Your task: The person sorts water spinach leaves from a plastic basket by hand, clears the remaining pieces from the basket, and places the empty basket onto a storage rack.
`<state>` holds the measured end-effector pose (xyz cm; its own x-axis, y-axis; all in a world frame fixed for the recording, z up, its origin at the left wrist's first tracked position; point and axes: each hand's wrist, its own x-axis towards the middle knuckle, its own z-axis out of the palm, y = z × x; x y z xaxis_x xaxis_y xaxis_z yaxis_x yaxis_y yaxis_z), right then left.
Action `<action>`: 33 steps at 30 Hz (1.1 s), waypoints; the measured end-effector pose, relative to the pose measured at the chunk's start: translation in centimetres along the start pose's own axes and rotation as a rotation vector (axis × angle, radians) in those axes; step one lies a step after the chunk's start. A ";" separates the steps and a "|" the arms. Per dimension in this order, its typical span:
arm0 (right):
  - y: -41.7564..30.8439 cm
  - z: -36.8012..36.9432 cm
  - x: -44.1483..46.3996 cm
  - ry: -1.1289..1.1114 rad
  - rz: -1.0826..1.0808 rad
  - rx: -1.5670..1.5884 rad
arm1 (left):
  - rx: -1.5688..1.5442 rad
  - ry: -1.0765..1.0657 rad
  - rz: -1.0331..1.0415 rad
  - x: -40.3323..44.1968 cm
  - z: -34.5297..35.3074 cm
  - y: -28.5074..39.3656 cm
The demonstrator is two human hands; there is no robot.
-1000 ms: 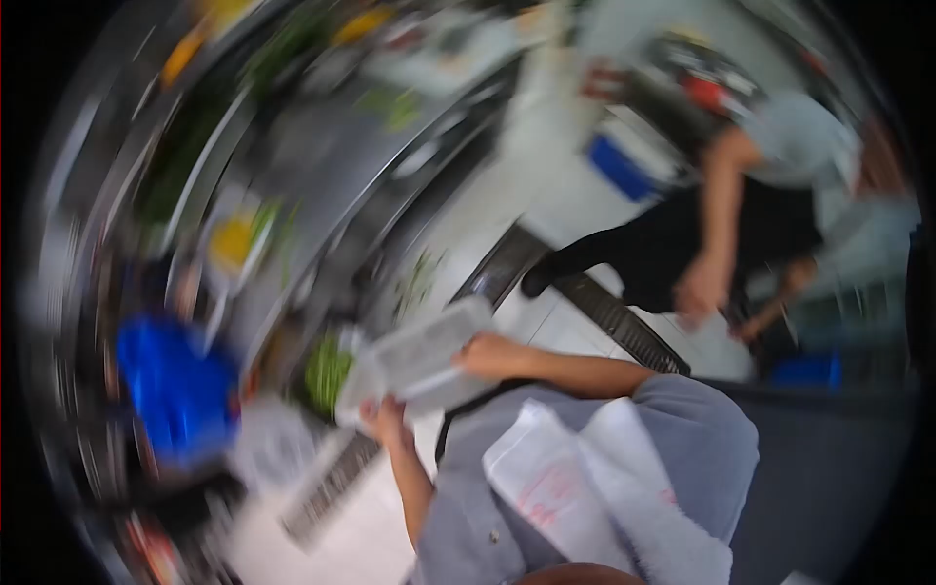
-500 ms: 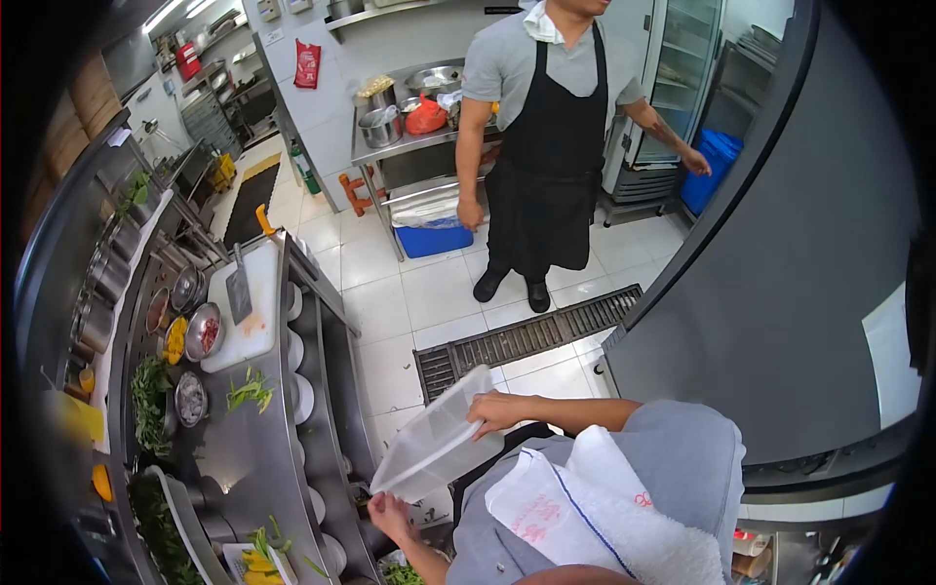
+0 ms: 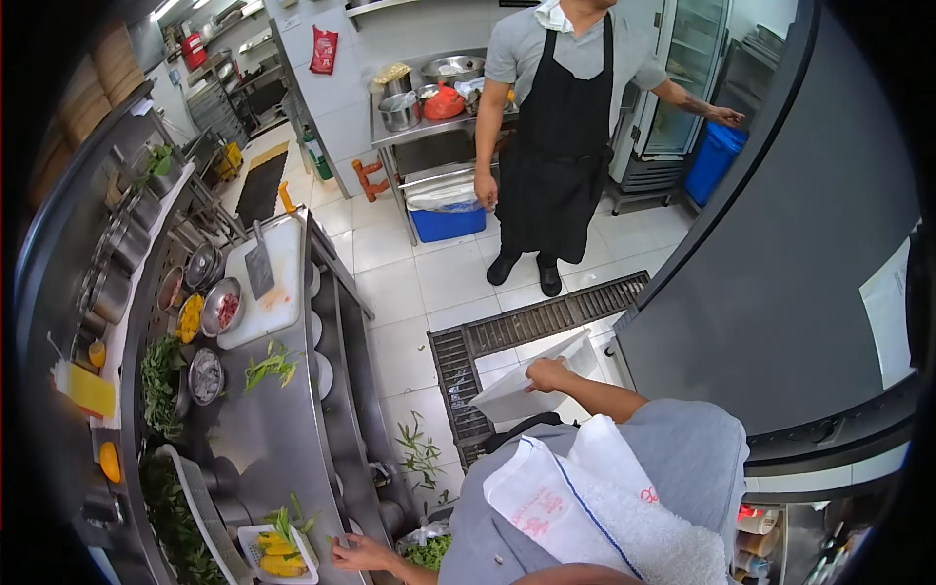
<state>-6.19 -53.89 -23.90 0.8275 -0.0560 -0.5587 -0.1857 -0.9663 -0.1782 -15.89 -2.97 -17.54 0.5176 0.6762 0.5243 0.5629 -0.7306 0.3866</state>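
Note:
My right hand (image 3: 549, 374) grips the rim of a translucent plastic container (image 3: 507, 398), which is tilted over the floor beside the drain. Nothing is held in my left hand (image 3: 361, 554); its fingers are apart at the counter's front edge. Closest to it is a small white basket (image 3: 310, 565) of yellow vegetables (image 3: 283, 558) with green leaves. Leafy green stems (image 3: 420, 452) show below the counter edge, and a bag of greens (image 3: 427, 552) lies near my left forearm.
On the steel counter (image 3: 263, 419) are a white cutting board (image 3: 283, 312) with a cleaver (image 3: 259, 265), several metal bowls and loose leaves. A co-worker in a black apron (image 3: 561, 127) stands beyond the floor drain (image 3: 556, 312). A grey door (image 3: 770, 292) rises at right.
My left hand has let go of the container and moved down-left to the counter edge. My right hand has carried the container rightward. Leafy stems now show where the container was.

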 end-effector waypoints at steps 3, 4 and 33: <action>0.7 0.6 1.2 -0.096 0.010 -0.032 | 0.144 0.043 -0.076 0.2 0.4 -0.7; 1.6 2.1 2.7 -0.032 0.034 0.029 | 0.306 -0.067 -0.023 -0.1 2.0 -2.5; 0.8 4.7 4.0 -0.063 0.351 0.314 | 0.128 -0.190 0.155 19.9 26.2 15.0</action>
<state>-5.52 -53.72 -30.14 0.6544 -0.3405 -0.6752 -0.6073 -0.7686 -0.2010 19.77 2.05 -21.21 0.7086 0.5721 0.4129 0.5386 -0.8167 0.2073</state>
